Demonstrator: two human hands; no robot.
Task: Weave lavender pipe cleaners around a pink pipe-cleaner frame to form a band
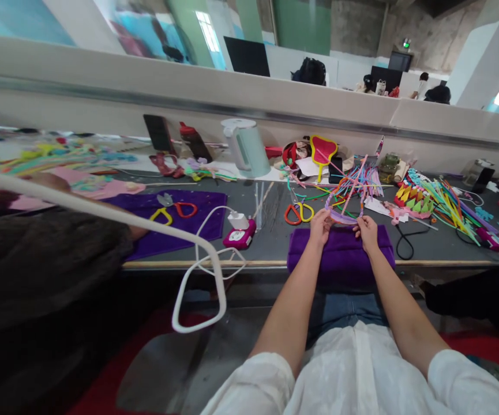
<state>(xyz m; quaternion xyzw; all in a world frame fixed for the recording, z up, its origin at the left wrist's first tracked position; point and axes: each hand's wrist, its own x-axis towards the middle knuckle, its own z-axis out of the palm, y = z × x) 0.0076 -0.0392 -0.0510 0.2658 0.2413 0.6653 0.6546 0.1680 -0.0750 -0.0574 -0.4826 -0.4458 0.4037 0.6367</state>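
Observation:
Above the folded purple cloth (342,256) at the table's front edge, my two hands hold a lilac pipe-cleaner loop (343,219) between them. My left hand (321,228) pinches its left side with closed fingers. On the opposite side, my right hand (367,233) grips the loop with thumb and fingers together. Scissors (299,213) with red and yellow handles lie just left of my left hand. Behind the loop a pile of loose pipe cleaners (368,177) in pink, lilac and blue spreads over the table.
A pale green kettle (249,148) stands by the partition. A white cable (212,253) and charger (238,220) lie to the left. At far left, a person in a dark sleeve (59,248) sits by another purple cloth (197,202). More pipe cleaners (452,202) lie right.

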